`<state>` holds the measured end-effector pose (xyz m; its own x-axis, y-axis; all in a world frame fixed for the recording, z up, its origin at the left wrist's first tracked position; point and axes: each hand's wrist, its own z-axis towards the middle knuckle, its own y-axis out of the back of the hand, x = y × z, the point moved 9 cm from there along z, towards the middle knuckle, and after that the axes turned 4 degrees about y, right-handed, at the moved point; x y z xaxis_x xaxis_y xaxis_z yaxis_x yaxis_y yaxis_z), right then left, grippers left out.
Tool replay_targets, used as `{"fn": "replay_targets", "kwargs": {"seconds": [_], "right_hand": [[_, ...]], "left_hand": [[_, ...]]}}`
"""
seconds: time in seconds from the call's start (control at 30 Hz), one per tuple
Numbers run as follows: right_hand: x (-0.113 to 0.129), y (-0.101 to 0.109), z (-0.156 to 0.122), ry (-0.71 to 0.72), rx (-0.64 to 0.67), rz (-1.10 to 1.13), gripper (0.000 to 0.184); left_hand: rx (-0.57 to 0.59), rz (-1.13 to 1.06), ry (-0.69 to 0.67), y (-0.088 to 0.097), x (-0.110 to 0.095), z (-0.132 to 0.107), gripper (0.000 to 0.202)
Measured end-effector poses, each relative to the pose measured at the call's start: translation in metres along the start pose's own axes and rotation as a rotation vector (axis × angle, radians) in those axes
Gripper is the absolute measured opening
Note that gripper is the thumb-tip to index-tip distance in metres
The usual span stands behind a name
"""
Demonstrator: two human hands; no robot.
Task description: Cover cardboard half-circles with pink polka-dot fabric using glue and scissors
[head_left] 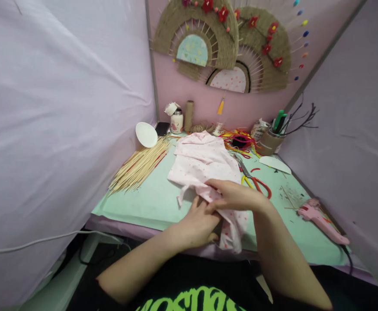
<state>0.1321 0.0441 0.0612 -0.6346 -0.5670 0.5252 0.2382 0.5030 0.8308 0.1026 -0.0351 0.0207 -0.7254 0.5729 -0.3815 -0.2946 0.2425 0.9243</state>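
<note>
A pale pink cloth (202,157) with small red dots lies across the mat, its near edge bunched and hanging over the table's front. My right hand (232,195) is closed on the gathered part of this cloth, fingers pointing left. Just below and touching it, my left hand (202,222) grips the same fold from the near side; some of its fingertips are hidden by the cloth and the right hand. Right of the cloth lie scissors (257,183) with red handles.
Thin wooden sticks (140,166) and a white oval disc (146,134) are at left. A pink glue gun (321,222) lies at right, near a white half-disc (275,164). Behind stand a bottle (176,122), a twine spool (189,115), coloured cords (245,140) and a pen holder (271,142).
</note>
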Motion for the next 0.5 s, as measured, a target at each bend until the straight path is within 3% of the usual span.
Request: {"fn": "replay_targets", "kwargs": {"seconds": [0.1, 0.17, 0.27, 0.3, 0.37, 0.43, 0.5], "right_hand": [[-0.016, -0.008, -0.001, 0.022, -0.098, 0.082, 0.027], [-0.038, 0.009, 0.015, -0.013, -0.234, 0.162, 0.026], [-0.068, 0.076, 0.031, -0.076, -0.658, 0.208, 0.027], [-0.072, 0.102, 0.031, -0.071, -0.808, 0.238, 0.025], [-0.063, 0.144, 0.032, 0.037, -0.98, 0.288, 0.021], [-0.043, 0.174, 0.03, 0.155, -1.013, 0.308, 0.021], [-0.019, 0.187, 0.026, 0.238, -0.92, 0.32, 0.023]], "left_hand": [[-0.028, 0.0, -0.044, 0.011, 0.003, 0.0, 0.045], [-0.068, -0.061, -0.102, 0.02, 0.005, -0.001, 0.05], [-0.118, -0.229, -0.118, 0.031, 0.024, 0.004, 0.049], [-0.116, -0.301, -0.094, 0.033, 0.035, 0.008, 0.047], [-0.118, -0.478, 0.012, 0.037, 0.064, 0.02, 0.048], [-0.168, -0.751, 0.207, 0.043, 0.103, 0.032, 0.049], [-0.214, -1.118, 0.378, 0.046, 0.137, 0.041, 0.052]]}}
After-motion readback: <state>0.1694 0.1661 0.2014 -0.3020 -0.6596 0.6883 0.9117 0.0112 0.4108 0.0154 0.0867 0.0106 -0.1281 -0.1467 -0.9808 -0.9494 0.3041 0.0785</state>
